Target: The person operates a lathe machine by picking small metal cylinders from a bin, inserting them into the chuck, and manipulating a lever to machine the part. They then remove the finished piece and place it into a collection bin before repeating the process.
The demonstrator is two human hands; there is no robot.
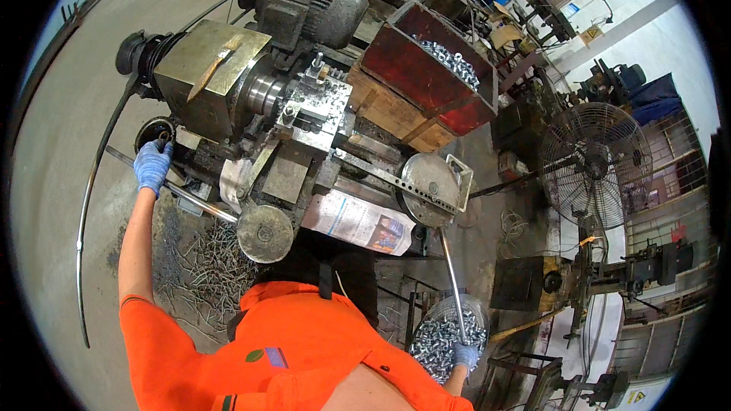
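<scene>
My left hand (153, 167), in a blue knit glove, is at the rim of a round dark metal cup (142, 134) beside the lathe's headstock. Its fingers are drawn together inside the cup's mouth; a small dark ring-like shape shows at the fingertips, too small to name. My right hand (465, 356), gloved alike, is closed round the lower end of a long steel lever (451, 266) that runs up to a round metal disc (428, 175). Under that hand is a basket (478, 310) of shiny small metal parts. The lathe's chuck (266, 95) faces the tool post (316, 110).
A brush (213, 68) lies on the headstock (190, 99), below a motor (308, 11). A red bin (396, 49) of metal parts rests on a wooden crate (403, 118). Metal shavings (209, 270) cover the floor at left. A large fan (596, 160) stands at right.
</scene>
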